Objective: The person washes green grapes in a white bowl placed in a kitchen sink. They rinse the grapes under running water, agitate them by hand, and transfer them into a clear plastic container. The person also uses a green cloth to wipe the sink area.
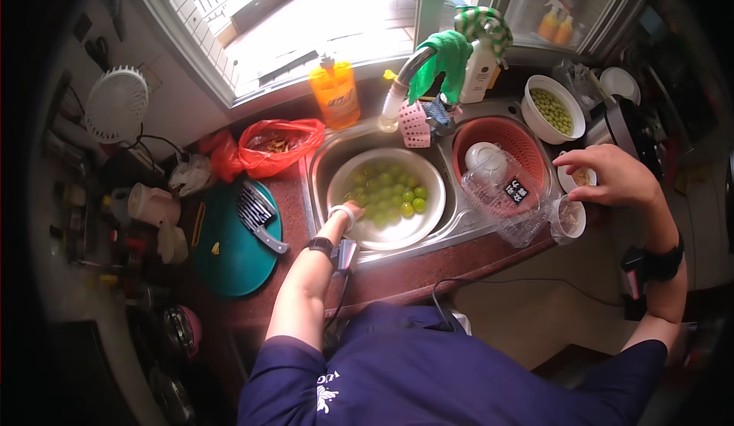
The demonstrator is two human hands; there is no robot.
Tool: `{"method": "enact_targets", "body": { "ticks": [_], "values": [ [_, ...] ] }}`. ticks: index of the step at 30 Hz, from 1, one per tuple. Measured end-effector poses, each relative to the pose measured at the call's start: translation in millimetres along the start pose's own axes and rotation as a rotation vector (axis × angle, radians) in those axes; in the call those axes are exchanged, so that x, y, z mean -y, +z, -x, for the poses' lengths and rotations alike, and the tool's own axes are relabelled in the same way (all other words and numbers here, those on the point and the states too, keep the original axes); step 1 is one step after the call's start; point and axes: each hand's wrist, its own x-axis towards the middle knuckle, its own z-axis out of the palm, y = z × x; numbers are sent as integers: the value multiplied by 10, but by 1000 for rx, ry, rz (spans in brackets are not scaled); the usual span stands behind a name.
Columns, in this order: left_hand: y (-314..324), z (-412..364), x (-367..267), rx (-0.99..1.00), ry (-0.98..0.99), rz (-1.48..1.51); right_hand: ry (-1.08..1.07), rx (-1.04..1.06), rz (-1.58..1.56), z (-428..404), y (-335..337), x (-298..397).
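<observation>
In the left basin of the sink stands a metal bowl [390, 241] of cloudy water with green grapes [393, 191] in it. My left hand [351, 211] dips into the water at the bowl's left side; its fingers are hidden, so its grip cannot be told. My right hand [616, 176] is over the counter at the right, fingers spread and curved, above a small white cup [569, 219] and a small bowl [569, 181] with pale bits. A clear plastic container [499, 188] lies over a red colander [530, 139] in the right basin, beside an upturned white bowl [484, 158].
A teal cutting board [229, 265] with a crinkle-cutter knife [258, 217] lies at left, near a red plastic bag [278, 145]. Behind the sink are an orange soap bottle [334, 99] and a faucet [391, 105] with a green cloth [444, 62]. A white bowl of grapes [552, 111] stands back right.
</observation>
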Motion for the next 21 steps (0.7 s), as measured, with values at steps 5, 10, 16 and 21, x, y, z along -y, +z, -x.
{"method": "enact_targets", "body": {
  "ticks": [5,10,16,21],
  "values": [
    [-114,15,68,18,-35,85,-106,-96,-45,-211,285,61],
    [-200,-207,117,7,-23,257,-100,-86,-93,-272,597,-9],
    [-163,-494,161,-84,10,386,-25,-159,-199,-114,663,-128],
    [-70,-715,165,-87,7,405,152,-205,-376,-129,768,-176]
  ]
}}
